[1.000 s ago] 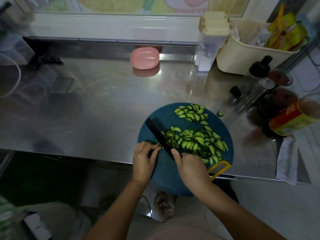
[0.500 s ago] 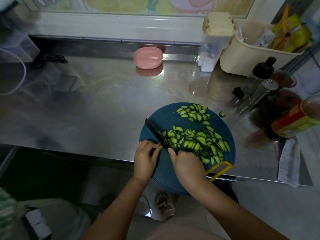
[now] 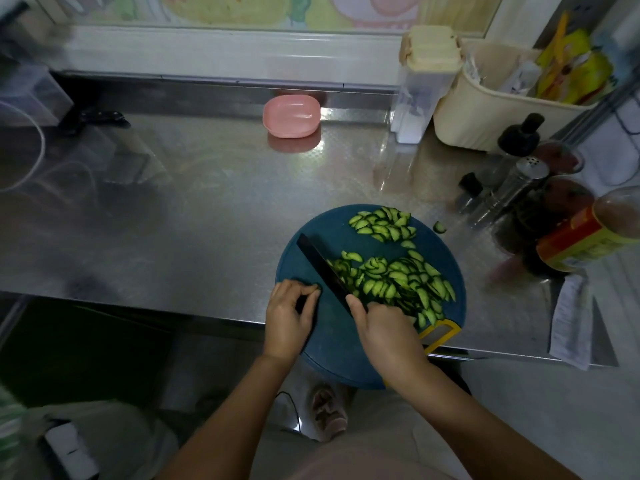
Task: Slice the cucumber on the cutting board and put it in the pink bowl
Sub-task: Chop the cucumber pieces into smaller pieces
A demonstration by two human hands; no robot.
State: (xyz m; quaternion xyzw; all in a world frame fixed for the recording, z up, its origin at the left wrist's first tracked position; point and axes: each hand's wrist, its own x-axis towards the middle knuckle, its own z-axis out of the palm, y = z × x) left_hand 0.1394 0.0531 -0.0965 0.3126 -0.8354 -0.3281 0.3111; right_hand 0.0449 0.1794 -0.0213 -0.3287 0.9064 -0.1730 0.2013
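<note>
Head camera, above a steel counter: at lower centre, a person's left hand rests on the near left part of a round blue cutting board. Its fingers are curled in with the tips meeting the thumb, apparently pinching a small dark-green cucumber stub, of which barely a sliver shows. Far above it, at upper centre against the back wall, the pink bowl sits well apart from the board, with nothing visible inside. Just right of the left hand, a black knife crosses the board diagonally, its blade against the main heap. The right hand has its fingers wrapped round the handle, one finger reaching onto the blade. Right of the blade lies the main heap of cucumber slices, with a smaller heap at the board's far edge and one stray piece off the board on the steel. The thin half-moons are likely light, wet, slippery and easily bruised. They are probably best scooped in bunches between cupped fingers and the flat of the blade rather than picked up singly. The knife handle is hidden inside the fist, and any slices beneath the right hand are covered. Dim light blurs the bottles at right.
</note>
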